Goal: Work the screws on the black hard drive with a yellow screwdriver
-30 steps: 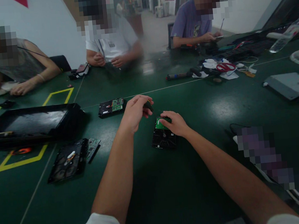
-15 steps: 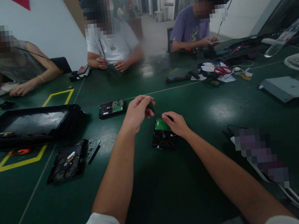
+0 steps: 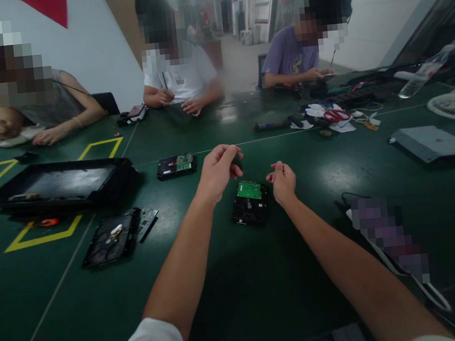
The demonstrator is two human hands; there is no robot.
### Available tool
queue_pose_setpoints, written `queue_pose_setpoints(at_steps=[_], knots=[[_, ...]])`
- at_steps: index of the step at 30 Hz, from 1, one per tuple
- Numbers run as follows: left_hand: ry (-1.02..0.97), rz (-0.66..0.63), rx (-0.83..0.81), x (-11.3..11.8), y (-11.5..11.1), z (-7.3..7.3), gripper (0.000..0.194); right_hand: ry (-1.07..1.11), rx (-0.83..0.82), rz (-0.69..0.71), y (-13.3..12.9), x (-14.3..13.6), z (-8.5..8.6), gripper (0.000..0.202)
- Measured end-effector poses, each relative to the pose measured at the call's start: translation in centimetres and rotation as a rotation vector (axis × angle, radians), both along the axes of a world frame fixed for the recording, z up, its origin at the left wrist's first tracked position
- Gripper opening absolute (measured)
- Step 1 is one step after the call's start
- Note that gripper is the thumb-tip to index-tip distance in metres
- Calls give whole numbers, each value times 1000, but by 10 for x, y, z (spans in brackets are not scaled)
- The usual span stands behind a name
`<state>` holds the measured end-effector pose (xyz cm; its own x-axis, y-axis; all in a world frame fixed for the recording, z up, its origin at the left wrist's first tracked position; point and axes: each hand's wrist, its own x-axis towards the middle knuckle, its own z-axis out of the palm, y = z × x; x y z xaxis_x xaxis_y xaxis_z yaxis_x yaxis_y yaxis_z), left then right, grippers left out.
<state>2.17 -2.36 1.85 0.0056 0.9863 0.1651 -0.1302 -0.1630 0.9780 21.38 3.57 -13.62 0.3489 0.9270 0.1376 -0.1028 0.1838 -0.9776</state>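
Note:
A hard drive (image 3: 249, 213) lies flat on the green table, with a green circuit board (image 3: 249, 190) across its far half. My left hand (image 3: 216, 174) hovers just beyond and left of the drive, its fingers closed around a small dark piece (image 3: 237, 161) whose kind I cannot make out. To the right of the drive, my right hand (image 3: 283, 183) is raised with curled fingers, apart from the board; whatever may be in its fingertips is too small to see.
An opened hard drive (image 3: 109, 238) and a loose circuit board (image 3: 147, 222) lie left, near a black tray (image 3: 55, 184). Another drive (image 3: 175, 166) is farther back. A phone-like object (image 3: 389, 235) and a grey metal case (image 3: 434, 142) are right. Three people sit across the table.
My right hand has lifted off the drive's board and moved to the right, uncovering the board. My left hand keeps its closed grip. The camera view has shifted slightly.

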Motion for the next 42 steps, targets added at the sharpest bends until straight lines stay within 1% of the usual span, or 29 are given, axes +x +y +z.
queue_pose_setpoints(at_steps=[3, 5, 6, 8, 9, 10, 11, 13, 16, 19, 21, 23, 25, 27, 29, 32, 33, 34, 36, 37, 38, 40, 42], knots=[[-54, -9, 99, 7, -11, -3, 17, -48, -43, -75, -9, 4, 12, 47], [-60, 8, 149, 12, -20, -10, 16, -182, -17, -132, -25, 8, 25, 49], [-52, 4, 152, 16, -24, -14, 15, -290, 40, -154, -34, 9, 33, 46], [-36, -48, 157, 24, -33, -24, 17, -535, 237, -191, -54, 9, 47, 31], [-43, -75, 162, 29, -38, -29, 18, -635, 354, -166, -64, 8, 53, 26], [-57, -92, 163, 34, -42, -33, 19, -734, 452, -93, -72, 7, 57, 28], [-66, -101, 161, 39, -47, -37, 20, -819, 520, -17, -80, 5, 60, 37], [-53, -79, 164, 48, -59, -43, 24, -924, 567, 89, -93, 1, 61, 52], [60, -21, 159, 55, -76, -49, 29, -1007, 479, 191, -107, 0, 56, 55], [129, 23, 193, 52, -92, -59, 35, -1051, 417, 238, -113, 4, 53, 51], [171, 116, 174, 43, -99, -70, 43, -1095, 367, 209, -112, 9, 53, 48], [202, 207, 118, 30, -104, -85, 51, -1144, 257, 117, -107, 13, 54, 43], [235, 292, 3, 17, -106, -99, 59, -1200, 84, 20, -101, 18, 55, 39], [293, 360, -75, 5, -106, -109, 58, -1280, -45, 43, -95, 21, 53, 37], [301, 365, -90, -3, -104, -116, 56, -1340, -122, 91, -92, 23, 50, 34], [259, 317, -124, -9, -98, -120, 50, -1375, -154, 162, -89, 23, 46, 29], [269, 329, -121, -9, -97, -121, 50, -1376, -153, 173, -89, 23, 45, 28], [307, 364, -103, -9, -96, -121, 49, -1375, -152, 179, -88, 23, 44, 26], [459, 469, -45, -2, -97, -122, 51, -1370, -162, 176, -87, 24, 43, 26], [560, 504, -23, 4, -98, -122, 56, -1371, -169, 172, -86, 24, 43, 26], [651, 520, -18, 11, -100, -123, 66, -1372, -176, 163, -84, 25, 42, 26], [831, 530, 15, 30, -104, -123, 96, -1373, -181, 135, -82, 25, 41, 28], [944, 489, 40, 50, -107, -124, 121, -1371, -175, 110, -81, 26, 40, 31]])
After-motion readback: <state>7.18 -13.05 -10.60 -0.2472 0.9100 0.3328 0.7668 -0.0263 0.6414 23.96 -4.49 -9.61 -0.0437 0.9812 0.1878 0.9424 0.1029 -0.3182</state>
